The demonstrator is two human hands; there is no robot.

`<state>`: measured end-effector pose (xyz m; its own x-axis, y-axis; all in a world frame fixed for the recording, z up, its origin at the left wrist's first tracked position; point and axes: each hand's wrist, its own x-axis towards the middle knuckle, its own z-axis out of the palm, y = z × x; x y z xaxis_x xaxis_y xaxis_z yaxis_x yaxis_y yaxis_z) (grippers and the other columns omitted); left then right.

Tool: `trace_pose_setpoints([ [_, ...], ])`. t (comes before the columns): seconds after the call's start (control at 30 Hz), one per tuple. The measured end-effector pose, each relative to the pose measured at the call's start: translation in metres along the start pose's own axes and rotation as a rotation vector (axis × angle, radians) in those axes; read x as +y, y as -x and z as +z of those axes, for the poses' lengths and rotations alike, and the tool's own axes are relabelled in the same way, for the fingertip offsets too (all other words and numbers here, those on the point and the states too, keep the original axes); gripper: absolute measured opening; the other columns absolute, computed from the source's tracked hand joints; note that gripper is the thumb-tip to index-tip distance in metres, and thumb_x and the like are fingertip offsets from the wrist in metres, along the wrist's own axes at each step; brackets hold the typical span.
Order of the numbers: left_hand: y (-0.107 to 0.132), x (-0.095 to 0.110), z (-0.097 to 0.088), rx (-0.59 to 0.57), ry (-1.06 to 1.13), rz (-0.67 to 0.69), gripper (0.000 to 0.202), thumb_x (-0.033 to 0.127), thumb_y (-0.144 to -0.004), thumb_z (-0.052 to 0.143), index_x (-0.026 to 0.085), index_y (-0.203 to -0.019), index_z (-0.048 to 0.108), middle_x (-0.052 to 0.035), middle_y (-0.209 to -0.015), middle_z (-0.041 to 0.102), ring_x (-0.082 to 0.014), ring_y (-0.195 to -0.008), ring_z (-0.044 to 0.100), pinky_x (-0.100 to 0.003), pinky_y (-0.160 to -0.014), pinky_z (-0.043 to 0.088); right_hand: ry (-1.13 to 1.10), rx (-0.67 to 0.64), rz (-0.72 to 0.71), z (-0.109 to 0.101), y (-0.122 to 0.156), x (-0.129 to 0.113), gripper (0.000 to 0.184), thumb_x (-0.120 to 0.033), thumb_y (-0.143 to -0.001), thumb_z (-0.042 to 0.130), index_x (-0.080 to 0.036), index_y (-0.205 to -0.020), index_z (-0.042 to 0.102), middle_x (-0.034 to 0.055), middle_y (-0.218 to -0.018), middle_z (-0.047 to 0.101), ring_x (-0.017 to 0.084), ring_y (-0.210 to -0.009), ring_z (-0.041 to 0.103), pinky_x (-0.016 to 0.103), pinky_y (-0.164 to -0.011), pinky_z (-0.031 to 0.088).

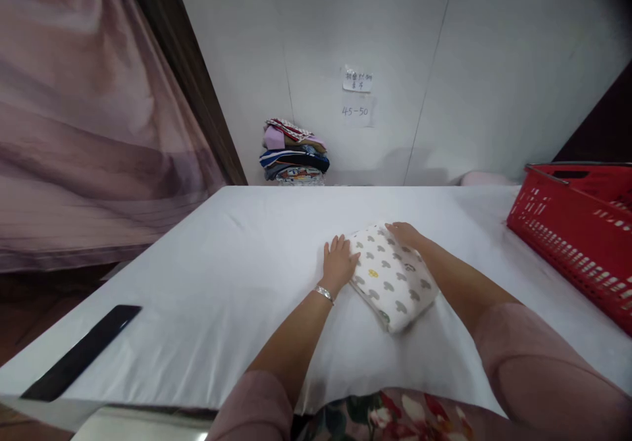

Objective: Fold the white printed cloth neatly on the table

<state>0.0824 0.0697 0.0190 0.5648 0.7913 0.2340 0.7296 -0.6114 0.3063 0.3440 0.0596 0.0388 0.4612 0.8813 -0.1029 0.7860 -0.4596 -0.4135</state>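
Note:
A folded white cloth with grey printed shapes (392,280) lies on the white table (222,276), a little right of centre. My left hand (338,261) rests flat against the cloth's left edge, fingers stretched out, a bracelet on the wrist. My right hand (405,232) lies on the cloth's far corner, fingers extended and pressing down on the fabric. Neither hand grips anything.
A red plastic basket (575,230) stands at the table's right edge. A black flat object (81,352) lies near the front left corner. A stack of folded clothes (293,151) sits behind the table against the white wall. A pink curtain (83,112) hangs at left.

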Motion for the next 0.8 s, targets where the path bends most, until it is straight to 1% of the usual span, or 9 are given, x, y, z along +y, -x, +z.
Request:
trace_pose_setpoints([
  [0.07,0.001,-0.001,0.008,-0.014,0.019,-0.025,0.049,0.040,-0.094,0.036,0.017,-0.136,0.044,-0.0093,-0.150,0.034,-0.0259,-0.140,0.024,-0.049,-0.112,0.023,0.008,-0.005,0.013,0.005,-0.013,-0.011,0.055,-0.054,-0.092,0.035,-0.013,-0.107,0.068,0.0147,-0.114,0.067,0.027,-0.108,0.060,0.030,-0.086,0.043],
  [0.13,0.004,-0.002,0.015,0.001,0.028,-0.047,0.049,0.038,-0.094,0.036,0.017,-0.137,0.042,-0.0089,-0.151,0.033,-0.0255,-0.141,0.023,-0.048,-0.111,0.026,0.011,-0.005,0.033,0.010,-0.023,-0.019,0.056,-0.055,-0.091,0.035,-0.012,-0.094,0.071,0.0160,-0.103,0.070,0.028,-0.101,0.063,0.030,-0.081,0.044],
  [0.2,0.007,-0.003,0.019,0.024,0.028,-0.050,0.048,0.038,-0.094,0.036,0.018,-0.137,0.043,-0.0084,-0.151,0.033,-0.0253,-0.141,0.023,-0.048,-0.110,0.028,0.013,0.008,0.059,0.015,-0.030,-0.023,0.052,-0.053,-0.089,0.040,-0.011,-0.090,0.070,0.0163,-0.100,0.070,0.029,-0.098,0.063,0.031,-0.078,0.044],
  [0.3,0.009,-0.004,0.021,0.039,0.027,-0.050,0.048,0.039,-0.094,0.035,0.018,-0.136,0.044,-0.0082,-0.149,0.035,-0.0253,-0.140,0.026,-0.050,-0.110,0.027,0.010,0.072,0.101,0.023,-0.031,-0.027,0.038,-0.043,-0.088,0.045,-0.015,-0.097,0.068,0.0134,-0.105,0.068,0.026,-0.101,0.061,0.029,-0.077,0.043],
  [0.4,0.009,-0.005,0.022,0.049,0.019,-0.041,0.048,0.040,-0.094,0.034,0.018,-0.135,0.045,-0.0083,-0.148,0.038,-0.0251,-0.139,0.028,-0.051,-0.110,0.026,0.003,0.141,0.135,0.029,-0.027,-0.027,0.035,-0.038,-0.090,0.041,-0.017,-0.104,0.065,0.0110,-0.108,0.067,0.024,-0.102,0.060,0.029,-0.078,0.043],
  [0.5,0.009,-0.005,0.022,0.057,0.018,-0.046,0.048,0.040,-0.094,0.035,0.018,-0.135,0.046,-0.0084,-0.147,0.039,-0.0250,-0.138,0.029,-0.052,-0.110,0.026,-0.002,0.168,0.152,0.032,-0.025,-0.027,0.035,-0.039,-0.090,0.041,-0.017,-0.104,0.064,0.0105,-0.106,0.067,0.023,-0.100,0.059,0.031,-0.079,0.043],
  [0.63,0.010,-0.005,0.023,0.069,0.028,-0.045,0.048,0.039,-0.094,0.035,0.018,-0.135,0.046,-0.0088,-0.147,0.039,-0.0252,-0.138,0.029,-0.051,-0.110,0.026,-0.007,0.167,0.174,0.032,-0.027,-0.026,0.035,-0.042,-0.089,0.043,-0.018,-0.101,0.066,0.0100,-0.104,0.068,0.023,-0.098,0.060,0.030,-0.078,0.043],
  [0.8,0.010,-0.006,0.024,0.085,0.032,-0.032,0.047,0.039,-0.093,0.036,0.018,-0.134,0.047,-0.0090,-0.146,0.040,-0.0257,-0.137,0.030,-0.053,-0.109,0.026,0.000,0.163,0.188,0.031,-0.031,-0.024,0.038,-0.042,-0.089,0.039,-0.019,-0.103,0.066,0.0105,-0.106,0.067,0.024,-0.098,0.060,0.031,-0.077,0.043],
])
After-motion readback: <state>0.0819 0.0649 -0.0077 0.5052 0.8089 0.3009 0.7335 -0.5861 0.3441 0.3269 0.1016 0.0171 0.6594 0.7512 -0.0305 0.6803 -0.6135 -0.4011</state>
